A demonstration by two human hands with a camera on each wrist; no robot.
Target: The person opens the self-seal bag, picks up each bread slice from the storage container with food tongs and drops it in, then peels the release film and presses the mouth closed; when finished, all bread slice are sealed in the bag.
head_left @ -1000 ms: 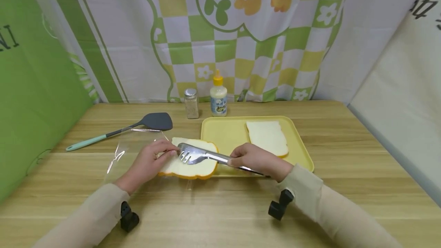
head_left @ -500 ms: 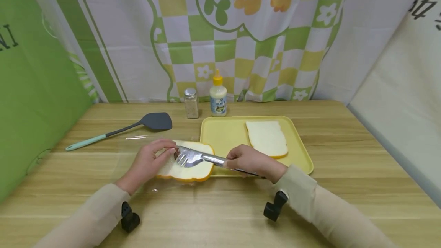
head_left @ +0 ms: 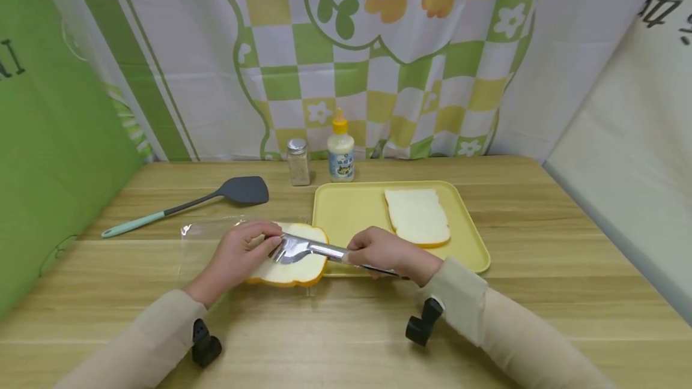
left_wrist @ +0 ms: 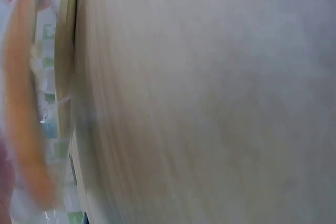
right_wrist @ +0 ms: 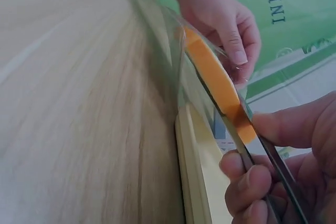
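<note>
A slice of bread [head_left: 305, 270] with an orange-brown crust is held above the table, clamped between the blades of metal tongs [head_left: 324, 249]. My right hand [head_left: 386, 254] grips the tongs by their arms, thumb on one side and fingers on the other in the right wrist view. A clear plastic bag [head_left: 202, 245] surrounds at least part of the slice. At the tips of the tongs, my left hand [head_left: 240, 257] pinches the plastic between thumb and fingers; the hand covers the slice's left part. In the left wrist view the crust [left_wrist: 26, 103] is blurred.
Behind the right hand lies a yellow tray [head_left: 351, 203] bearing a second bread slice [head_left: 416, 216]. A spatula [head_left: 243, 189] with a mint handle rests at left. A shaker jar [head_left: 298, 164] and a yellow-capped squeeze bottle [head_left: 341, 152] stand at the back.
The right hand, tongs and bread have shifted left and slightly down, and less of the slice shows beside the left hand. The left hand has barely moved; the plastic bag has changed shape.
</note>
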